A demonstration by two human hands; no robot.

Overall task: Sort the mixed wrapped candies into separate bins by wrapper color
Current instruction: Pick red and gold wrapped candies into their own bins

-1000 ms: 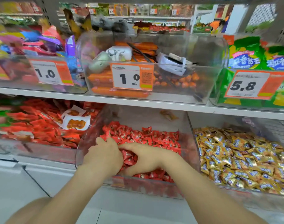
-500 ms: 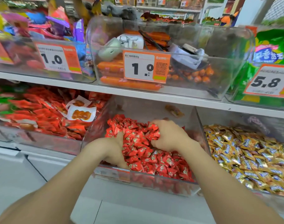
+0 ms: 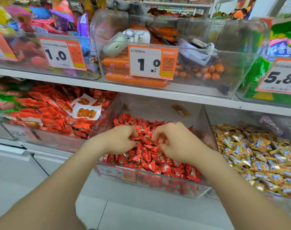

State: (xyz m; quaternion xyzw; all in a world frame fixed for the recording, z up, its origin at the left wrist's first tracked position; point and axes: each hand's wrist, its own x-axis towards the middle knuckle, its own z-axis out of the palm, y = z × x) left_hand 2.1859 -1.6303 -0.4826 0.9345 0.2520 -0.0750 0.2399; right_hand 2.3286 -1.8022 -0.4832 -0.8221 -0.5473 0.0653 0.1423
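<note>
while both arms reach forward, the left hand (image 3: 119, 141) and the right hand (image 3: 178, 144) sit side by side on the pile of red candies (image 3: 149, 161) in the middle bin (image 3: 158, 181), a clear tub on the lower row. the left hand's fingers (image 3: 130, 131) are curled tight, tips dug into the wrappers, with a few red candies bunched under them. the right hand's fingers (image 3: 160, 138) are bent in toward the palm just over the pile; blur hides whether they have hold of any candy. the two hands are near each other but apart, with red wrappers showing between them. a lone orange piece (image 3: 181, 110) lies toward the back of the same bin, apart from the pile. just to the right, another clear bin holds gold candies (image 3: 257, 156), and at the left a third holds red packets (image 3: 46, 117). on the shelf (image 3: 141, 91) above stands a bin of sausages (image 3: 134, 81) with a price tag (image 3: 152, 62) reading 1.0, and white devices (image 3: 138, 36) lie on top of the sausages.
</note>
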